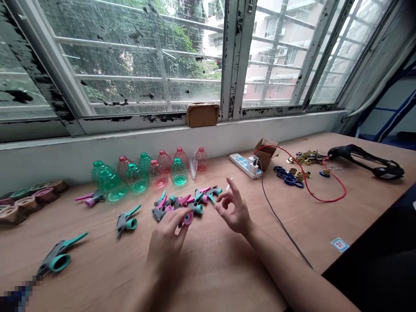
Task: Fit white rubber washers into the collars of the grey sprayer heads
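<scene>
My left hand (167, 236) is closed around a pink-collared spray trigger head (187, 218), its round opening facing me; most of it is hidden by my fingers. Just beyond lies a pile of grey, teal and pink spray trigger heads (178, 201). My right hand (236, 211) hovers to the right of the pile, fingers apart and partly curled, with nothing visible in it. Two teal-and-grey trigger heads, a nearer one (56, 258) and a farther one (127, 222), lie apart on the left. A pink one (91, 198) rests by the bottles.
Green bottles (110, 186) and red bottles (158, 174) stand along the wall. Hexagonal holders (30, 197) sit at far left. A power strip (245, 165), red cable (310, 190), blue-handled scissors (289, 177) and a black headset-like frame (367, 160) occupy the right side.
</scene>
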Demonstrator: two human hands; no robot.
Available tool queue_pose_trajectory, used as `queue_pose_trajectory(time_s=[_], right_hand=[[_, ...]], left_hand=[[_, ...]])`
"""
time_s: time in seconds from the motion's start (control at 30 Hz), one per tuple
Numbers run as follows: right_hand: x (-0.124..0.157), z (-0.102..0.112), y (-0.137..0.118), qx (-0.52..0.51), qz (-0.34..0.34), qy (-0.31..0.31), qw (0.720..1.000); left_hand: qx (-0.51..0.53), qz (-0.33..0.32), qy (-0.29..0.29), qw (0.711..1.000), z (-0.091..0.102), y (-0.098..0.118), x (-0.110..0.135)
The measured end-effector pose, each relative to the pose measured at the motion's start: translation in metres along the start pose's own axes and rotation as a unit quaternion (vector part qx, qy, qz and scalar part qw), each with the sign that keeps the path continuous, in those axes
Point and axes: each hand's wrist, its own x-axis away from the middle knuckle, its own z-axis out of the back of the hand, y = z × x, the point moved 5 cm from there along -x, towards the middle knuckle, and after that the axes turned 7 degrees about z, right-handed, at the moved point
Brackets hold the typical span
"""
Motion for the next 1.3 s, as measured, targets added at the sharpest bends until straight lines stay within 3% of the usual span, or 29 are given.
queue_pose_trajectory(time_s=[0.03,0.1,0.2,0.3,0.37,0.5,0.6,0.63,0.73,0.87,1.07,1.13,1.2,1.3], right_hand=[[-0.002,0.001,0.001,0.039,-0.007,-0.011,0.999],[-0.007,0.001,0.009,0.135,-0.032,-0.100,0.985],[-0.008,0.013,0.035,0.245,-0.127,-0.265,0.924],[0.001,0.039,0.061,0.247,-0.256,-0.373,0.857],[0.007,0.052,0.068,0.220,-0.300,-0.418,0.829],[0.016,0.055,0.069,0.188,-0.331,-0.464,0.800],[0.019,0.052,0.069,0.199,-0.356,-0.464,0.787],[0.020,0.053,0.069,0.203,-0.364,-0.462,0.783],[0.023,0.055,0.068,0.207,-0.391,-0.458,0.771],[0.027,0.057,0.067,0.207,-0.402,-0.470,0.758],[0.033,0.054,0.071,0.185,-0.390,-0.484,0.761],[0.028,0.050,0.068,0.173,-0.357,-0.459,0.795],[0.018,0.041,0.060,0.154,-0.298,-0.407,0.850],[0.009,0.016,0.040,0.083,-0.219,-0.341,0.910]], left_hand=[[-0.029,-0.010,-0.006,1.000,0.001,0.000,-0.010],[-0.080,-0.008,-0.042,0.996,-0.004,-0.003,-0.030],[-0.118,-0.006,-0.092,0.989,-0.017,-0.006,-0.047],[-0.123,-0.022,-0.104,0.987,-0.024,-0.008,-0.046],[-0.120,-0.021,-0.084,0.989,-0.015,-0.013,-0.039],[-0.155,0.047,0.025,0.987,0.033,-0.044,-0.021],[-0.254,0.170,0.114,0.945,0.070,-0.077,-0.005],[-0.280,0.212,0.117,0.929,0.076,-0.086,0.000],[-0.329,0.266,0.070,0.903,0.074,-0.100,0.009],[-0.353,0.276,0.002,0.894,0.057,-0.109,0.013],[-0.343,0.256,0.002,0.904,0.060,-0.117,0.017],[-0.338,0.255,0.005,0.906,0.064,-0.113,0.017],[-0.328,0.254,0.009,0.910,0.067,-0.106,0.015],[-0.311,0.273,-0.018,0.910,0.067,-0.097,0.011]])
